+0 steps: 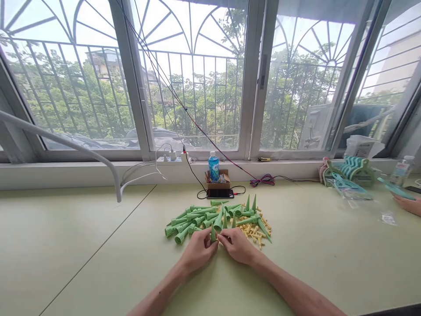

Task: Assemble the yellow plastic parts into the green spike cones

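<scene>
My left hand (pixel 200 248) is closed around a green plastic spike (pixel 213 233), its pointed end up. Close against it, my right hand (pixel 237 245) has its fingers pinched together at the spike's side; a small pale tip shows there, too small to name for certain. Just beyond my hands lies a heap of green hollow spikes (pixel 194 218), most on their sides, a few standing point up. Small yellow plastic pegs (pixel 255 231) are scattered at the right side of the heap.
Behind the heap are a phone (pixel 220 193) with a cable, a small cardboard box (pixel 224 185) and a blue bottle (pixel 213 167). Turquoise and pink plastic items (pixel 353 171) stand back right. Another person's hand (pixel 408 204) holds a turquoise piece at the right edge. A white curved bar (pixel 98 157) reaches in from the left.
</scene>
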`<action>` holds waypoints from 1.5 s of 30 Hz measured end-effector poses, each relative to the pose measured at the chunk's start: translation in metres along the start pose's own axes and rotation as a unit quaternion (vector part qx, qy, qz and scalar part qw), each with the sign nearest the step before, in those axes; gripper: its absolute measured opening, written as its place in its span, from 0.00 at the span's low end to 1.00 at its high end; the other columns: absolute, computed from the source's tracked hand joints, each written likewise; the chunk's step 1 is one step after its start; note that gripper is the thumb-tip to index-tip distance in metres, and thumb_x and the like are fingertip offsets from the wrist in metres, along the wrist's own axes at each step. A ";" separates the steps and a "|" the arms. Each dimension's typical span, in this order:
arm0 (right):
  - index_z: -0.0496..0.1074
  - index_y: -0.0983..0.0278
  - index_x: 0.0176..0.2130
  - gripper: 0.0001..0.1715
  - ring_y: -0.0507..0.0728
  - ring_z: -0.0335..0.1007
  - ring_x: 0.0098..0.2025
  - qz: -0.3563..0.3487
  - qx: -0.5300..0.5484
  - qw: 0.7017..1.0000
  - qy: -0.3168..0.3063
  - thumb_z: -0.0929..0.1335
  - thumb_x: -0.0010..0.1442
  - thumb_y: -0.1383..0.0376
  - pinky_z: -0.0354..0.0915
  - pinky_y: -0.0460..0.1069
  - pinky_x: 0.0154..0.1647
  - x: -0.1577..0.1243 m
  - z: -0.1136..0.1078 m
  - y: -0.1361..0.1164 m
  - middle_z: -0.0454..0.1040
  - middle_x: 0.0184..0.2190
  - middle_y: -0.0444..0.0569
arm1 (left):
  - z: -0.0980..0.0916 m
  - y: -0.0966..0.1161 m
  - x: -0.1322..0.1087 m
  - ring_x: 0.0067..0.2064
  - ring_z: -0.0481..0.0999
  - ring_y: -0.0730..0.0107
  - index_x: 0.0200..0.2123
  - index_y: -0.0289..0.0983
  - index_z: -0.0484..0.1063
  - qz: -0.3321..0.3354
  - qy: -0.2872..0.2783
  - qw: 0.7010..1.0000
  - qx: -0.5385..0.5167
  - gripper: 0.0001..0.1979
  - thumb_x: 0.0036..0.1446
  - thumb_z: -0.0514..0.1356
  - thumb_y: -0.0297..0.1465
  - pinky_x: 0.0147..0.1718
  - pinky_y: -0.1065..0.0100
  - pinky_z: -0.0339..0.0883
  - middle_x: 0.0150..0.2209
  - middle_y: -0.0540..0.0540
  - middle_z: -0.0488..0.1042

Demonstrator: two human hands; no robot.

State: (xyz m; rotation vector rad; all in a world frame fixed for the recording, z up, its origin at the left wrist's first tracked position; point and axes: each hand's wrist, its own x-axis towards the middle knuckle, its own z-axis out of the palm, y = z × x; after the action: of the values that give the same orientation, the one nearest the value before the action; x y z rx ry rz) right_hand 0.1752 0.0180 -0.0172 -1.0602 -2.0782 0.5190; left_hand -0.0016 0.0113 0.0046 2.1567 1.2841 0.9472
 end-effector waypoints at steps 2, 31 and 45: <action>0.68 0.65 0.23 0.20 0.50 0.57 0.23 0.004 0.003 1.000 0.004 0.62 0.66 0.64 0.51 0.45 0.26 0.000 -0.001 -0.001 0.66 0.20 0.43 | 0.001 -0.001 0.000 0.23 0.56 0.75 0.20 0.38 0.56 -0.006 0.000 1.000 -0.001 0.14 0.51 0.58 0.34 0.24 0.72 0.48 0.19 0.55 0.58; 0.78 0.63 0.34 0.12 0.53 0.69 0.26 0.009 0.051 0.998 0.023 0.64 0.64 0.67 0.61 0.45 0.29 -0.001 -0.003 -0.003 0.75 0.26 0.46 | 0.003 -0.008 0.001 0.25 0.58 0.74 0.25 0.36 0.66 -0.018 -0.009 1.000 -0.012 0.08 0.53 0.58 0.33 0.25 0.72 0.51 0.20 0.54 0.59; 0.77 0.64 0.34 0.12 0.53 0.69 0.29 0.008 0.073 0.997 0.017 0.64 0.63 0.70 0.60 0.44 0.31 0.000 -0.003 -0.006 0.76 0.26 0.46 | 0.003 -0.006 -0.001 0.23 0.55 0.76 0.23 0.37 0.58 0.018 -0.016 1.000 0.010 0.10 0.52 0.57 0.31 0.24 0.73 0.49 0.19 0.56 0.56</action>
State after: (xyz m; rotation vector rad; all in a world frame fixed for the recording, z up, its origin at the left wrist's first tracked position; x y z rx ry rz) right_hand 0.1748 0.0146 -0.0118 -0.9935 -1.9716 0.6467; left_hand -0.0030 0.0129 -0.0015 2.2091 1.2488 0.9137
